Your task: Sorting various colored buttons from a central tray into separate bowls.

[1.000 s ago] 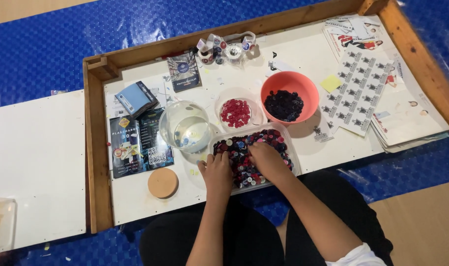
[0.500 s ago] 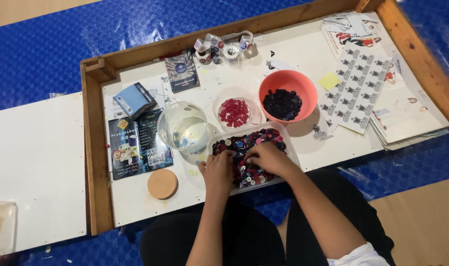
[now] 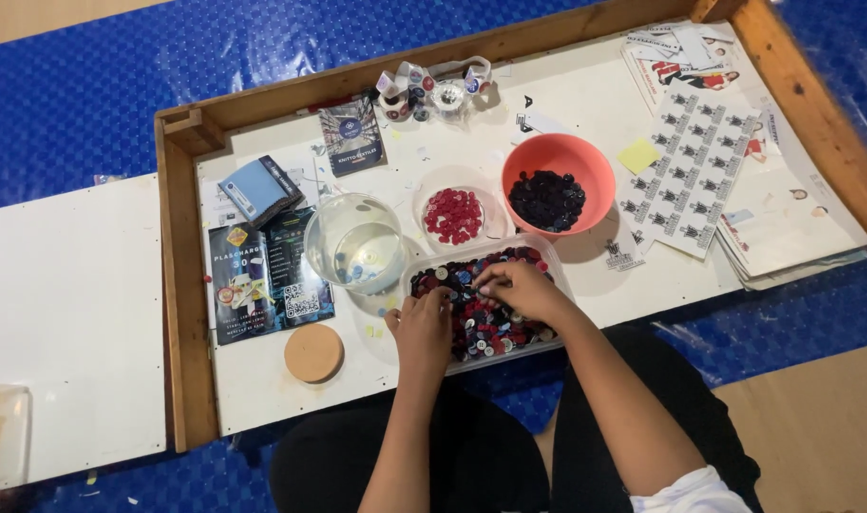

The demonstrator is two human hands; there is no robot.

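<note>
Button tray (image 3: pixel 557 271): long axis L-R, slightly tilted; both hands in it.

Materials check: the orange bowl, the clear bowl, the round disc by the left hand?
Orange bowl: likely plastic, opaque, matte with a soft sheen. Clear bowl: glass or clear plastic; see-through with bright glints, cannot tell which. Round disc: looks like cork or light wood, tan, dull, no shine.
</note>
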